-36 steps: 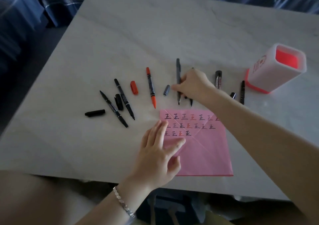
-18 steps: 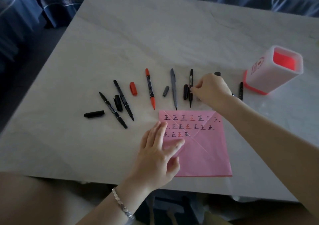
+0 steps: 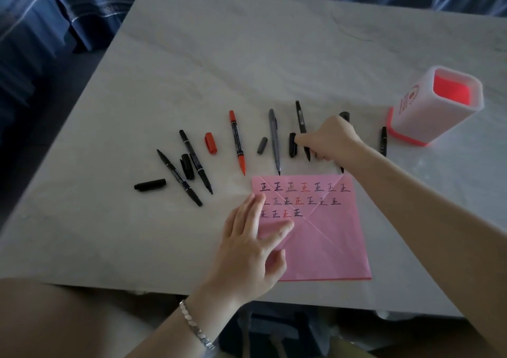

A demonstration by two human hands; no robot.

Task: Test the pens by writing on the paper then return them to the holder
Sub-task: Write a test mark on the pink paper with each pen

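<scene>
My right hand (image 3: 333,142) is pinched on a thin uncapped black pen (image 3: 300,120) in the row of pens, just above the pink paper (image 3: 326,242). That pen is tilted, its tip toward the paper. My left hand (image 3: 251,242) lies flat on the paper's left side, fingers spread, holding nothing. The paper carries three rows of written marks. The white holder with a red inside (image 3: 411,116) stands at the right; no pen shows in its opening.
On the grey table (image 3: 247,55) lie a red pen (image 3: 237,143), red cap (image 3: 210,143), grey pen (image 3: 274,140), grey cap (image 3: 262,145), black cap (image 3: 292,145), two black pens (image 3: 179,178) with loose caps at left, and a black pen (image 3: 383,140) by the holder.
My right hand let go of the grey pen, shifted right and took hold of the thin black pen, which has tilted and slid slightly away. My left hand stayed on the paper.
</scene>
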